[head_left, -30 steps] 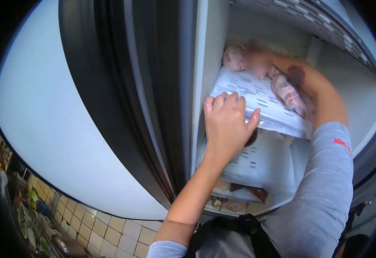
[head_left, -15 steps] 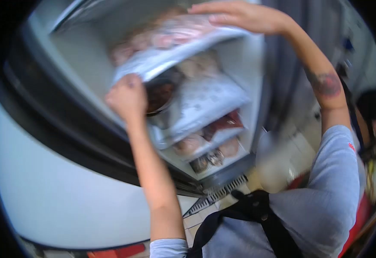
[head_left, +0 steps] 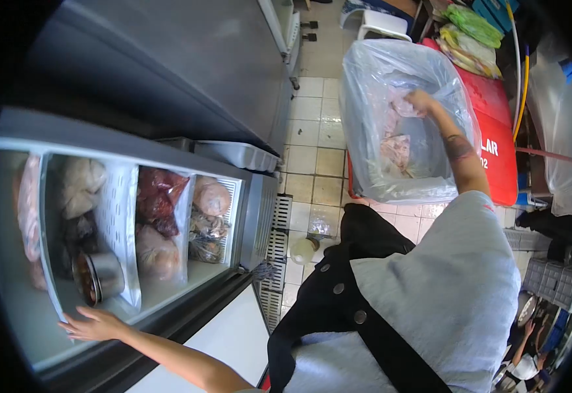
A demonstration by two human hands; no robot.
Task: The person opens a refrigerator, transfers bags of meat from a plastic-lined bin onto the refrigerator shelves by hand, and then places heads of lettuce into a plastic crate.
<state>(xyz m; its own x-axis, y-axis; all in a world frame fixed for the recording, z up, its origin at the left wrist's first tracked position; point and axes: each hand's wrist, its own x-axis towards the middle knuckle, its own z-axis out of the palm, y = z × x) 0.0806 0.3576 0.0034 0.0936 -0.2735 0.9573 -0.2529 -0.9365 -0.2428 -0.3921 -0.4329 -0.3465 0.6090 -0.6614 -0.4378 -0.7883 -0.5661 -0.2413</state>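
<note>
My left hand (head_left: 93, 325) rests with spread fingers at the edge of the top fridge shelf (head_left: 52, 262), near a metal pot (head_left: 108, 276). My right hand (head_left: 421, 103) reaches down into a large bin lined with clear plastic (head_left: 364, 150); its fingers are curled on a pale, plastic-wrapped packet (head_left: 400, 105). Another packet of pinkish meat (head_left: 396, 150) lies lower in the bin. Long wrapped meat (head_left: 29, 209) sits on the top fridge shelf. Bags of dark red meat (head_left: 160, 196) and pale meat (head_left: 157, 252) share a lower shelf.
The fridge door (head_left: 227, 340) stands open at the lower left. A red lid (head_left: 495, 137) with green and yellow bags (head_left: 472, 39) is beside the bin. Floor grates (head_left: 274, 255) run along the fridge. At the lower right are a grey crate (head_left: 554, 285) and another person (head_left: 527, 367).
The view has swung right from the fridge to the bin. My right hand has left the top shelf and reached into the bin. My left hand has stayed by the fridge shelf, its fingers now spread.
</note>
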